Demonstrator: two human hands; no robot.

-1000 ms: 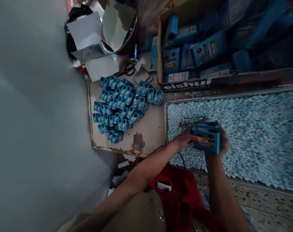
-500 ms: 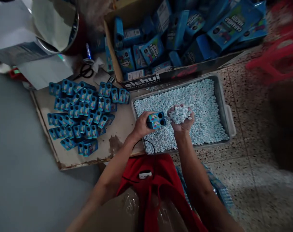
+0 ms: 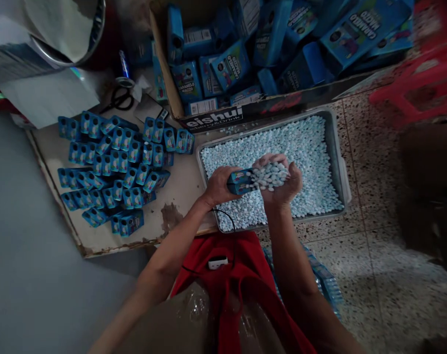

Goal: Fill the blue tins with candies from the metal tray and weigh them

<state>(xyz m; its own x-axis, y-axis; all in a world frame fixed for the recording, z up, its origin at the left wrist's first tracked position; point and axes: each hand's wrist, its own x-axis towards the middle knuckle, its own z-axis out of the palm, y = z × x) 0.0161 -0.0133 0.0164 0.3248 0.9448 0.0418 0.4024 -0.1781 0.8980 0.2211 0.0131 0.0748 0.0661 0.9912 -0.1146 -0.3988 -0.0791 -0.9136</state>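
My left hand (image 3: pixel 220 188) grips two small blue candy boxes (image 3: pixel 238 182) side by side, their holed ends facing right. Cupped palm up, my right hand (image 3: pixel 280 189) holds a heap of small pale blue and white candies (image 3: pixel 271 174). The heap's left edge meets the ends of the boxes and hides their holes. Below both hands lies a grey plastic tub (image 3: pixel 334 147) filled with the same candies. To the left, several more small blue candy boxes (image 3: pixel 116 162) stand grouped on the table with round holes facing up.
Behind the tub, a cardboard carton (image 3: pixel 216 118) is full of larger blue boxes (image 3: pixel 230 66). Black scissors (image 3: pixel 120 98), a blue can (image 3: pixel 124 69) and a big pot (image 3: pixel 98 34) sit at the back left. A red plastic stool (image 3: pixel 411 93) is on the right.
My right hand has moved left and curled more, bringing its candies against the ends of the two boxes. The boxes have tilted slightly. The whole view has shifted a little.
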